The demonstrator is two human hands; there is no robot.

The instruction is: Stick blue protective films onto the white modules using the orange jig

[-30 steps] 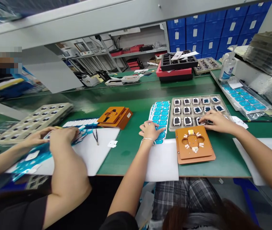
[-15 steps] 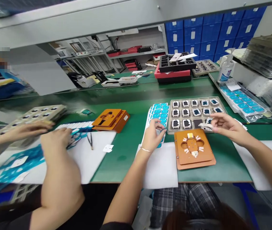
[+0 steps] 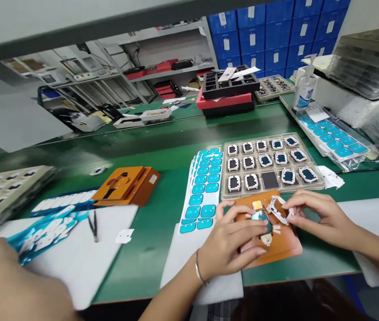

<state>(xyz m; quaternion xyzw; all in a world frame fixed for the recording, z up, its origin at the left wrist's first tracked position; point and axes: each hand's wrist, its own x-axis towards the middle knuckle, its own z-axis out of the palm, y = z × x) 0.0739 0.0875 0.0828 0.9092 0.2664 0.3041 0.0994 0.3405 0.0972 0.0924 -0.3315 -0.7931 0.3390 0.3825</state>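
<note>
Probably light, stiff and brittle, the white frame [image 3: 274,211] over the orange block [image 3: 286,244] suits a rim hold, where the right hand [image 3: 321,218] pinches it, though whether the left hand [image 3: 226,240] pinches the blue piece [image 3: 261,216] I cannot tell.

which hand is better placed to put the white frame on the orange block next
Likely the right hand: it holds the white frame near the orange block, while the left hand is busy at the blue piece there.
</note>
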